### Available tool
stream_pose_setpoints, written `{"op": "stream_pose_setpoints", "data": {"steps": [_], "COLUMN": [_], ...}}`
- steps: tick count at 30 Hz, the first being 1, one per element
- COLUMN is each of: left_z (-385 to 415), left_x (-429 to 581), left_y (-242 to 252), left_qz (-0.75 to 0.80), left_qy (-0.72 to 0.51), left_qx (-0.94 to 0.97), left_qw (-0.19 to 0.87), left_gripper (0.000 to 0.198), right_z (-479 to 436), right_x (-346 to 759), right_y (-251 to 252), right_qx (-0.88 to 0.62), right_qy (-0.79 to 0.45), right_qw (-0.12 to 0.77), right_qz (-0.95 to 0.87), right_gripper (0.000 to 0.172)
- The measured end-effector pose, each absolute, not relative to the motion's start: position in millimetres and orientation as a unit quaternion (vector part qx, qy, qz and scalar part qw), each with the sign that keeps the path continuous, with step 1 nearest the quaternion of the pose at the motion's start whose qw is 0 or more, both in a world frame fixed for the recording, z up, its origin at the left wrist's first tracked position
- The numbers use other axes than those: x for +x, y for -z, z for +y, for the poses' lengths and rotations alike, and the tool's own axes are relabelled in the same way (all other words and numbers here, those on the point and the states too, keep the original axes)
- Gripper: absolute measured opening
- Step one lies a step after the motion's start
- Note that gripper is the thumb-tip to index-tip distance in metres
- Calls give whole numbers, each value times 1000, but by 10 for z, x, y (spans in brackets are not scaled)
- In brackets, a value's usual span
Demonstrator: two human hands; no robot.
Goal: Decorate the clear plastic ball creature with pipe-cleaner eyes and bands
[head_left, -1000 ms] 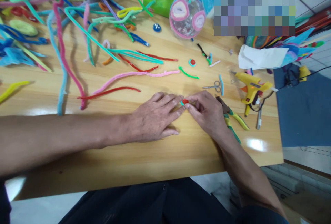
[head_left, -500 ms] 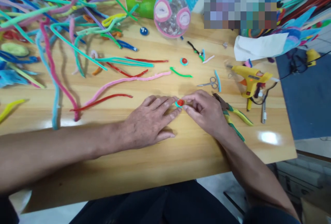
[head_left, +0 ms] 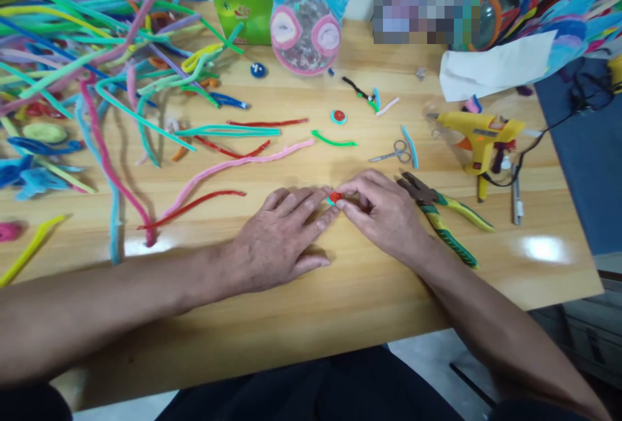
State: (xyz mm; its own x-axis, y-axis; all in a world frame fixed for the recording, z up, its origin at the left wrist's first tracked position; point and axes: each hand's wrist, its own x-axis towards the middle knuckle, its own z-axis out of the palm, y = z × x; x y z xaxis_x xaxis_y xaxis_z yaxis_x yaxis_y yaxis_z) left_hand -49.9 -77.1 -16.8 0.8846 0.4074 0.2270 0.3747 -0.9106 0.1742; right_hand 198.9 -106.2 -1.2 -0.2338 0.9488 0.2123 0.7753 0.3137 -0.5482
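On the wooden table lies a small flat coil of pipe cleaner [head_left: 335, 197], red in the middle with a teal rim. My left hand [head_left: 284, 233] rests flat with its fingers stretched out, and its fingertips touch the coil's left side. From the right, the thumb and index finger of my right hand [head_left: 381, 210] pinch the coil's edge. A similar red coil with a pale blue rim [head_left: 339, 116] lies farther back. Between the two coils are a short green pipe cleaner [head_left: 334, 140] and a long pink one [head_left: 218, 167].
Loose pipe cleaners [head_left: 97, 52] pile up at the left. Pliers [head_left: 440, 214], small scissors [head_left: 391, 151] and a yellow glue gun [head_left: 479, 136] lie at the right. A clear, round figure with blue horns [head_left: 306, 32] stands at the back by a green bag [head_left: 240, 6].
The camera view has shifted and turned slightly. Both hands stay at the coil in nearly the same pose, the right fingers still pinching its edge.
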Motion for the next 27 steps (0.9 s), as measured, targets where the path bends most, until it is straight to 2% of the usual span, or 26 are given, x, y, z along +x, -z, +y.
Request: {"op": "stream_pose_setpoints", "data": {"steps": [24,27], "left_z": [-756,-753], "left_x": [-510,-512], "left_y": [170,167], "left_qz": [195,195], "left_qy": [-146,-142], "left_qx": [968,968], "left_qw": [69,71], "left_gripper": [71,70], "right_z": [-1093,-1084], "right_x": [1933,1989], "right_y": [66,41], "right_qx": [-579,-563], "right_qy": [-172,-184], "right_qw": [279,294], "right_qz": [-747,-750], "right_gripper": [2,7]}}
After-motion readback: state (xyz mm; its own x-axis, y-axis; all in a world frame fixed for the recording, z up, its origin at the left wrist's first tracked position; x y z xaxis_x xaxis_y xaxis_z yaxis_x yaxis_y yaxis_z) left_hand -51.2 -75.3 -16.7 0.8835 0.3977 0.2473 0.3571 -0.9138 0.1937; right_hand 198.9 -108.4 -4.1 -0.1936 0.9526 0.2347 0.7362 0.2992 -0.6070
